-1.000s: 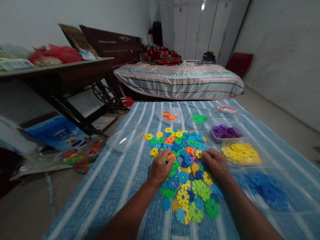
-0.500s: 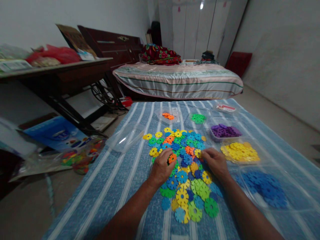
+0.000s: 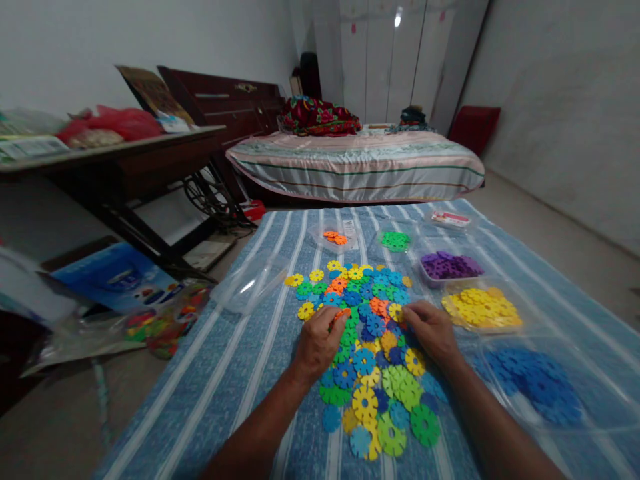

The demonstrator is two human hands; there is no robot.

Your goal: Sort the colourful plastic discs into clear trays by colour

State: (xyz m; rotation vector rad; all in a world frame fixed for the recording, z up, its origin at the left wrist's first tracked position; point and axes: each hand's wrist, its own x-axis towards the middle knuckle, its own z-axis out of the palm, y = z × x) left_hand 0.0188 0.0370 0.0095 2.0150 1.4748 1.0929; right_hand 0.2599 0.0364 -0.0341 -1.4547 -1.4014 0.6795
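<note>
Two hands lay on the pile of plastic flower discs: the left hand and the right hand. Six clear containers stood around the pile: one held orange discs, one green discs, one purple discs, one yellow discs, one blue discs, and one clear tray had nothing visible in it. The loose discs in the pile were too many and too overlapped to count.

Orange snowflake disc pinched, tilted, above the multicoloured disc pile.
</note>
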